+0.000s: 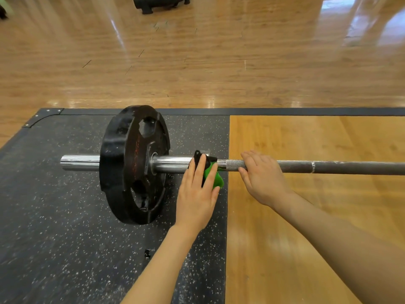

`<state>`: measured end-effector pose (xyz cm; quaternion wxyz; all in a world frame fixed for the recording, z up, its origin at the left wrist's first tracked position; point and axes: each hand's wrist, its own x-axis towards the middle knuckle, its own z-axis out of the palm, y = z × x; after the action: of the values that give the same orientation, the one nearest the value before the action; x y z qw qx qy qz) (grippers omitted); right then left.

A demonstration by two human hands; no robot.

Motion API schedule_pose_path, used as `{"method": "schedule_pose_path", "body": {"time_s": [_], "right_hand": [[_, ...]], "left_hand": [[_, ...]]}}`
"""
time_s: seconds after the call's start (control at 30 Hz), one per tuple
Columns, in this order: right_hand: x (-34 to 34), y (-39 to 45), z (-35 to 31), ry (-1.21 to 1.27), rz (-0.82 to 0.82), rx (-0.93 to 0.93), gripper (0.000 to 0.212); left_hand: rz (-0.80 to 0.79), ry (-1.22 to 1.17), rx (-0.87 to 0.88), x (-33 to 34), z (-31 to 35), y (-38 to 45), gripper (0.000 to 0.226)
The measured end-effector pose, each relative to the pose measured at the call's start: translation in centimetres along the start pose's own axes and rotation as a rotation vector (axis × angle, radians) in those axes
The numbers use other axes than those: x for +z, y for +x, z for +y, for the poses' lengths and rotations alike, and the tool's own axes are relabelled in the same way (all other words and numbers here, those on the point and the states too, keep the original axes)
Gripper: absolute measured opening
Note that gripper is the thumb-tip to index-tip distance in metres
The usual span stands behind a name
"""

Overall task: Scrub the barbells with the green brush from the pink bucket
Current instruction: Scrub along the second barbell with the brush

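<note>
Left hand (198, 194) gripping green brush (213, 176) against knurled steel barbell (234, 165), right hand (262, 175) around it.

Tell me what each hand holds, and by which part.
Left hand: brush, by its green body. Right hand: bar, on the knurled shaft.

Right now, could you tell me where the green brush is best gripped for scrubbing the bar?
Grip the green brush by its green body, from the near side as the left hand does; its black bristle end sits against the barbell, leaving the body free.
</note>
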<state>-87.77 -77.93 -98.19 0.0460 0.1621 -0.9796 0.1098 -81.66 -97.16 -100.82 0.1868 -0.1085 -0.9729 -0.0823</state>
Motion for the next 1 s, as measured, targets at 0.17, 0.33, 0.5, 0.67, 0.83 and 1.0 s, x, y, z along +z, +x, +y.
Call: {"method": "schedule_pose_path", "body": {"time_s": [0.17,0.33,0.5,0.67,0.83,1.0], "right_hand": [[-0.1,-0.2,-0.2,0.005,0.005,0.007,0.057],[0.0,-0.2,-0.2,-0.013,-0.009,0.001,0.06],[-0.3,-0.9,-0.4,-0.026,-0.009,-0.009,0.06],[-0.4,-2.3,-0.8,-0.028,-0.011,-0.005,0.058],[-0.4,-4.4,-1.3,-0.02,-0.013,-0.008,0.061],[-1.1,-5.9,-2.2,-0.038,-0.006,-0.02,0.057]], "left_hand": [[0.003,-0.049,-0.018,-0.7,-0.3,3.5,0.052],[-0.025,-0.07,-0.017,-1.3,-0.6,5.9,0.051],[0.021,-0.055,-0.039,-1.2,0.2,3.4,0.043],[0.03,-0.061,-0.055,-1.8,0.6,1.6,0.047],[0.023,-0.185,-0.067,-3.2,0.9,-0.9,0.048],[0.078,-0.365,-0.23,-5.2,1.5,-3.4,0.043]]}}
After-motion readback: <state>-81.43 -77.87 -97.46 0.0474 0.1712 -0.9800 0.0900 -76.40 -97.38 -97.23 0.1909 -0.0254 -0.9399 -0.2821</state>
